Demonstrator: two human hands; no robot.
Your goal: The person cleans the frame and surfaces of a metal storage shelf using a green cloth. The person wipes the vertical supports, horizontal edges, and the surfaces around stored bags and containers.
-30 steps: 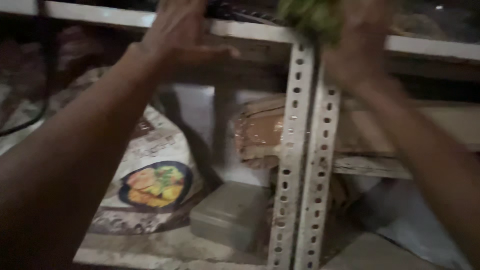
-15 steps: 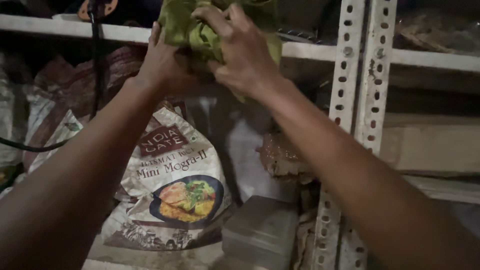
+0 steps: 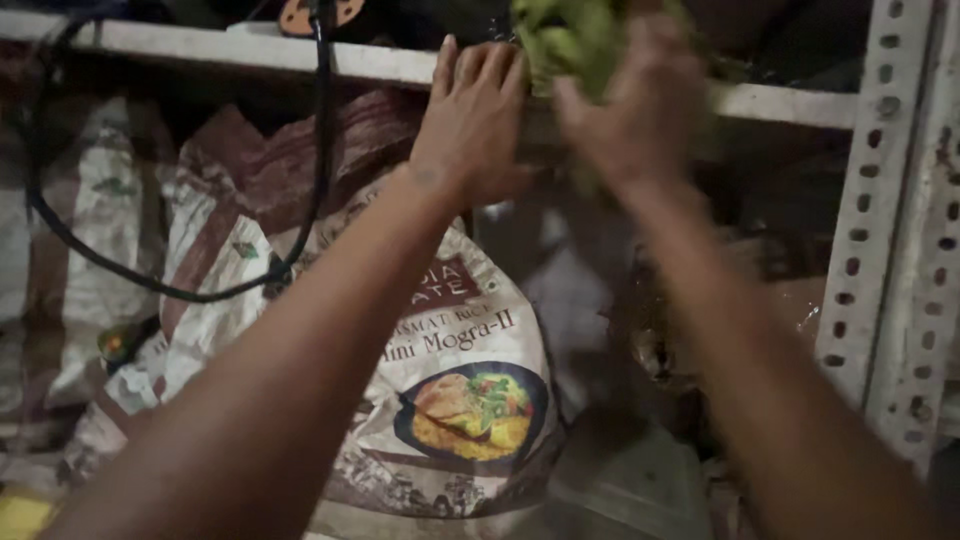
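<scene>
Metal rack with perforated uprights at right of frame and a pale shelf edge running across the top. Under the shelf, centre-left, large printed grain sacks lean against each other; a black cable loops down from the shelf over them. Both arms reach up from the bottom corners to the upper centre.

Right hand grips a green leafy bundle at shelf level, top centre, fingers curled around it; blurred, so exactly how tight cannot be told. Left hand is spread flat, fingers up, just beside the bundle, palm toward the shelf edge, holding nothing.

Step judged: handling the bundle at the shelf lip, whether placing or pulling cannot be told. Next move calls for the spread hand to support the bundle from below.
</scene>
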